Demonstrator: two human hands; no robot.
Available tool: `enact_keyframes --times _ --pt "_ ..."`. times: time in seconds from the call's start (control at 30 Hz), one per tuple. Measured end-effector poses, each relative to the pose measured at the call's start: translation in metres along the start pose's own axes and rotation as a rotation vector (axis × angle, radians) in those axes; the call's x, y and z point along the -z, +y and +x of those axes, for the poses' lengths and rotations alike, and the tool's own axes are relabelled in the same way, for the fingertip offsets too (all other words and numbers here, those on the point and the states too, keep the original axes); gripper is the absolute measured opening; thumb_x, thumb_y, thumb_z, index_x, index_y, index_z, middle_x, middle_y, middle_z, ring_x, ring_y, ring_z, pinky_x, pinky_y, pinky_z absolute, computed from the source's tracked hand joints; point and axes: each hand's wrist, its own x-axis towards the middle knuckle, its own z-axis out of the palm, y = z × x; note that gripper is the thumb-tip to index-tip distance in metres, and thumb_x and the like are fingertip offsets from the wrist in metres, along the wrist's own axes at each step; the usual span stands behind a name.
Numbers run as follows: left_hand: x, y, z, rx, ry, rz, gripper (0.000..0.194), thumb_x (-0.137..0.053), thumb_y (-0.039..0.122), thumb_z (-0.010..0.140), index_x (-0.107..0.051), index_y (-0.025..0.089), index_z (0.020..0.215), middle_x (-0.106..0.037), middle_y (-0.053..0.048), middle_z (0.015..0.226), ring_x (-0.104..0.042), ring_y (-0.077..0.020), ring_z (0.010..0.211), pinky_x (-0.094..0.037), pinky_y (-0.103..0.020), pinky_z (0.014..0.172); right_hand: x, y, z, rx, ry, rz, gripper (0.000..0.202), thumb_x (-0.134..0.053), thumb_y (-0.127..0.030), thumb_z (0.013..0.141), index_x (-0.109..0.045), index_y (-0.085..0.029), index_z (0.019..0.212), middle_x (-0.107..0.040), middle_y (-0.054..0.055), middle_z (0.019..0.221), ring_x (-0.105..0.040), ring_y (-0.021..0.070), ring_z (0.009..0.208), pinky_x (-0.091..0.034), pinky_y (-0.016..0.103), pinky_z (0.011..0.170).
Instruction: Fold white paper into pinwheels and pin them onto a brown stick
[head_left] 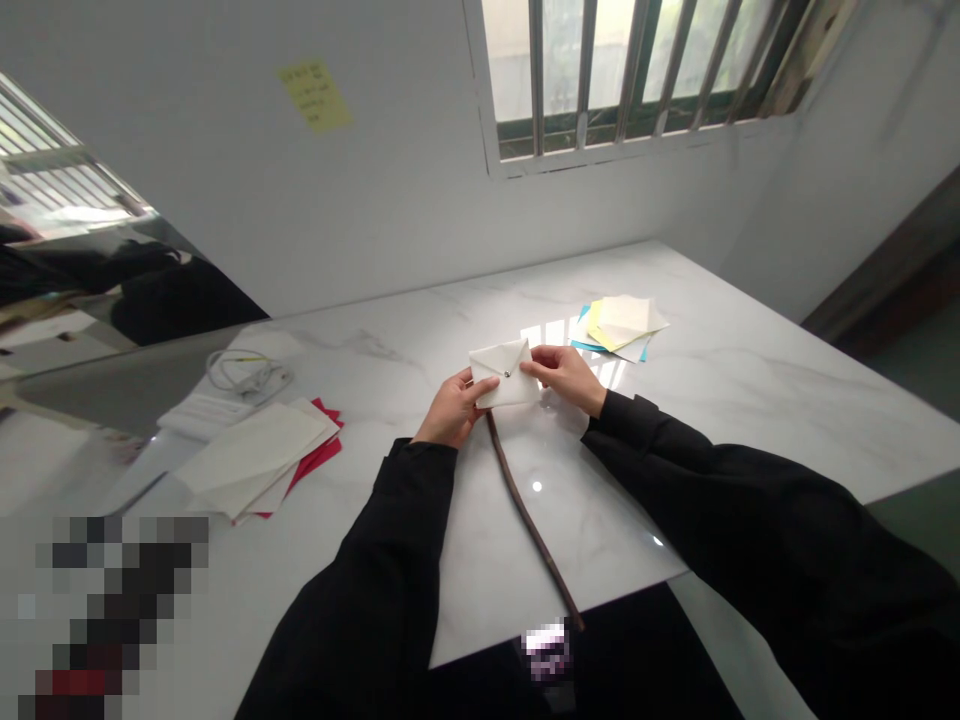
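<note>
Grips a small white envelope [511,394] low on its left side with the left hand [450,408], pressing the thumb flat onto the front and tucking the other fingers behind the paper. Pinches the right edge of the same envelope with the right hand [568,374], setting the thumb on the front near the upper corner; cannot tell quite how the hidden right fingertips meet the back. Holds the envelope up between both sets of fingers, showing the pointed flap folded down and, between the two thumbs, a small metal fastener [507,374] at its tip. Has a thin brown stick [525,510] just below the left fingers, running away from them toward the body and ending at the near edge of the white marbled tabletop [397,340]. Shows, beyond the right fingers and a little to their right, a loose stack of cream, yellow, white and blue papers [628,322]. Has, well to the left of the left fingers, a pile of cream papers [251,455] with red sheets [315,455] jutting from under it, and behind that a coiled white cable [251,372]. Displays, far above the left fingers, a yellow note [315,95] on the wall [405,190], and above the right fingers a barred window [611,70].
</note>
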Motion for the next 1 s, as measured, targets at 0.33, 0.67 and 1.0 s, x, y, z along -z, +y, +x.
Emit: enact_keyframes --times 0.33,0.67,1.0 --pt "-0.003 -0.005 0.003 -0.058 0.066 0.025 0.054 -0.091 0.029 0.057 -0.074 0.011 0.105 -0.079 -0.010 0.093 -0.074 -0.0245 0.085 -0.055 -0.032 0.077 0.002 -0.024 -0.009 0.506 0.129 -0.405 0.008 -0.077 -0.027 0.089 -0.076 -0.023 0.095 -0.070 0.004 0.089 -0.060 0.0200 0.084 -0.049 0.034 0.078" --pt "-0.007 -0.003 0.000 -0.061 -0.011 -0.001 0.055 -0.094 0.031 0.058 -0.076 0.010 0.105 -0.079 -0.011 0.098 -0.073 -0.0255 0.089 -0.055 -0.034 0.083 0.000 -0.015 -0.007 0.517 0.026 -0.495 0.003 -0.080 -0.024 0.089 -0.080 -0.023 0.092 -0.074 0.003 0.086 -0.060 0.0214 0.087 -0.047 0.034 0.083" --pt "-0.004 -0.008 0.002 -0.083 0.011 0.045 0.054 -0.096 0.038 0.058 -0.078 0.010 0.101 -0.079 -0.012 0.101 -0.072 -0.0242 0.088 -0.052 -0.032 0.081 -0.001 -0.019 -0.010 0.554 -0.012 -0.490 0.005 -0.079 -0.022 0.090 -0.081 -0.023 0.094 -0.074 0.003 0.086 -0.060 0.0213 0.087 -0.048 0.033 0.082"
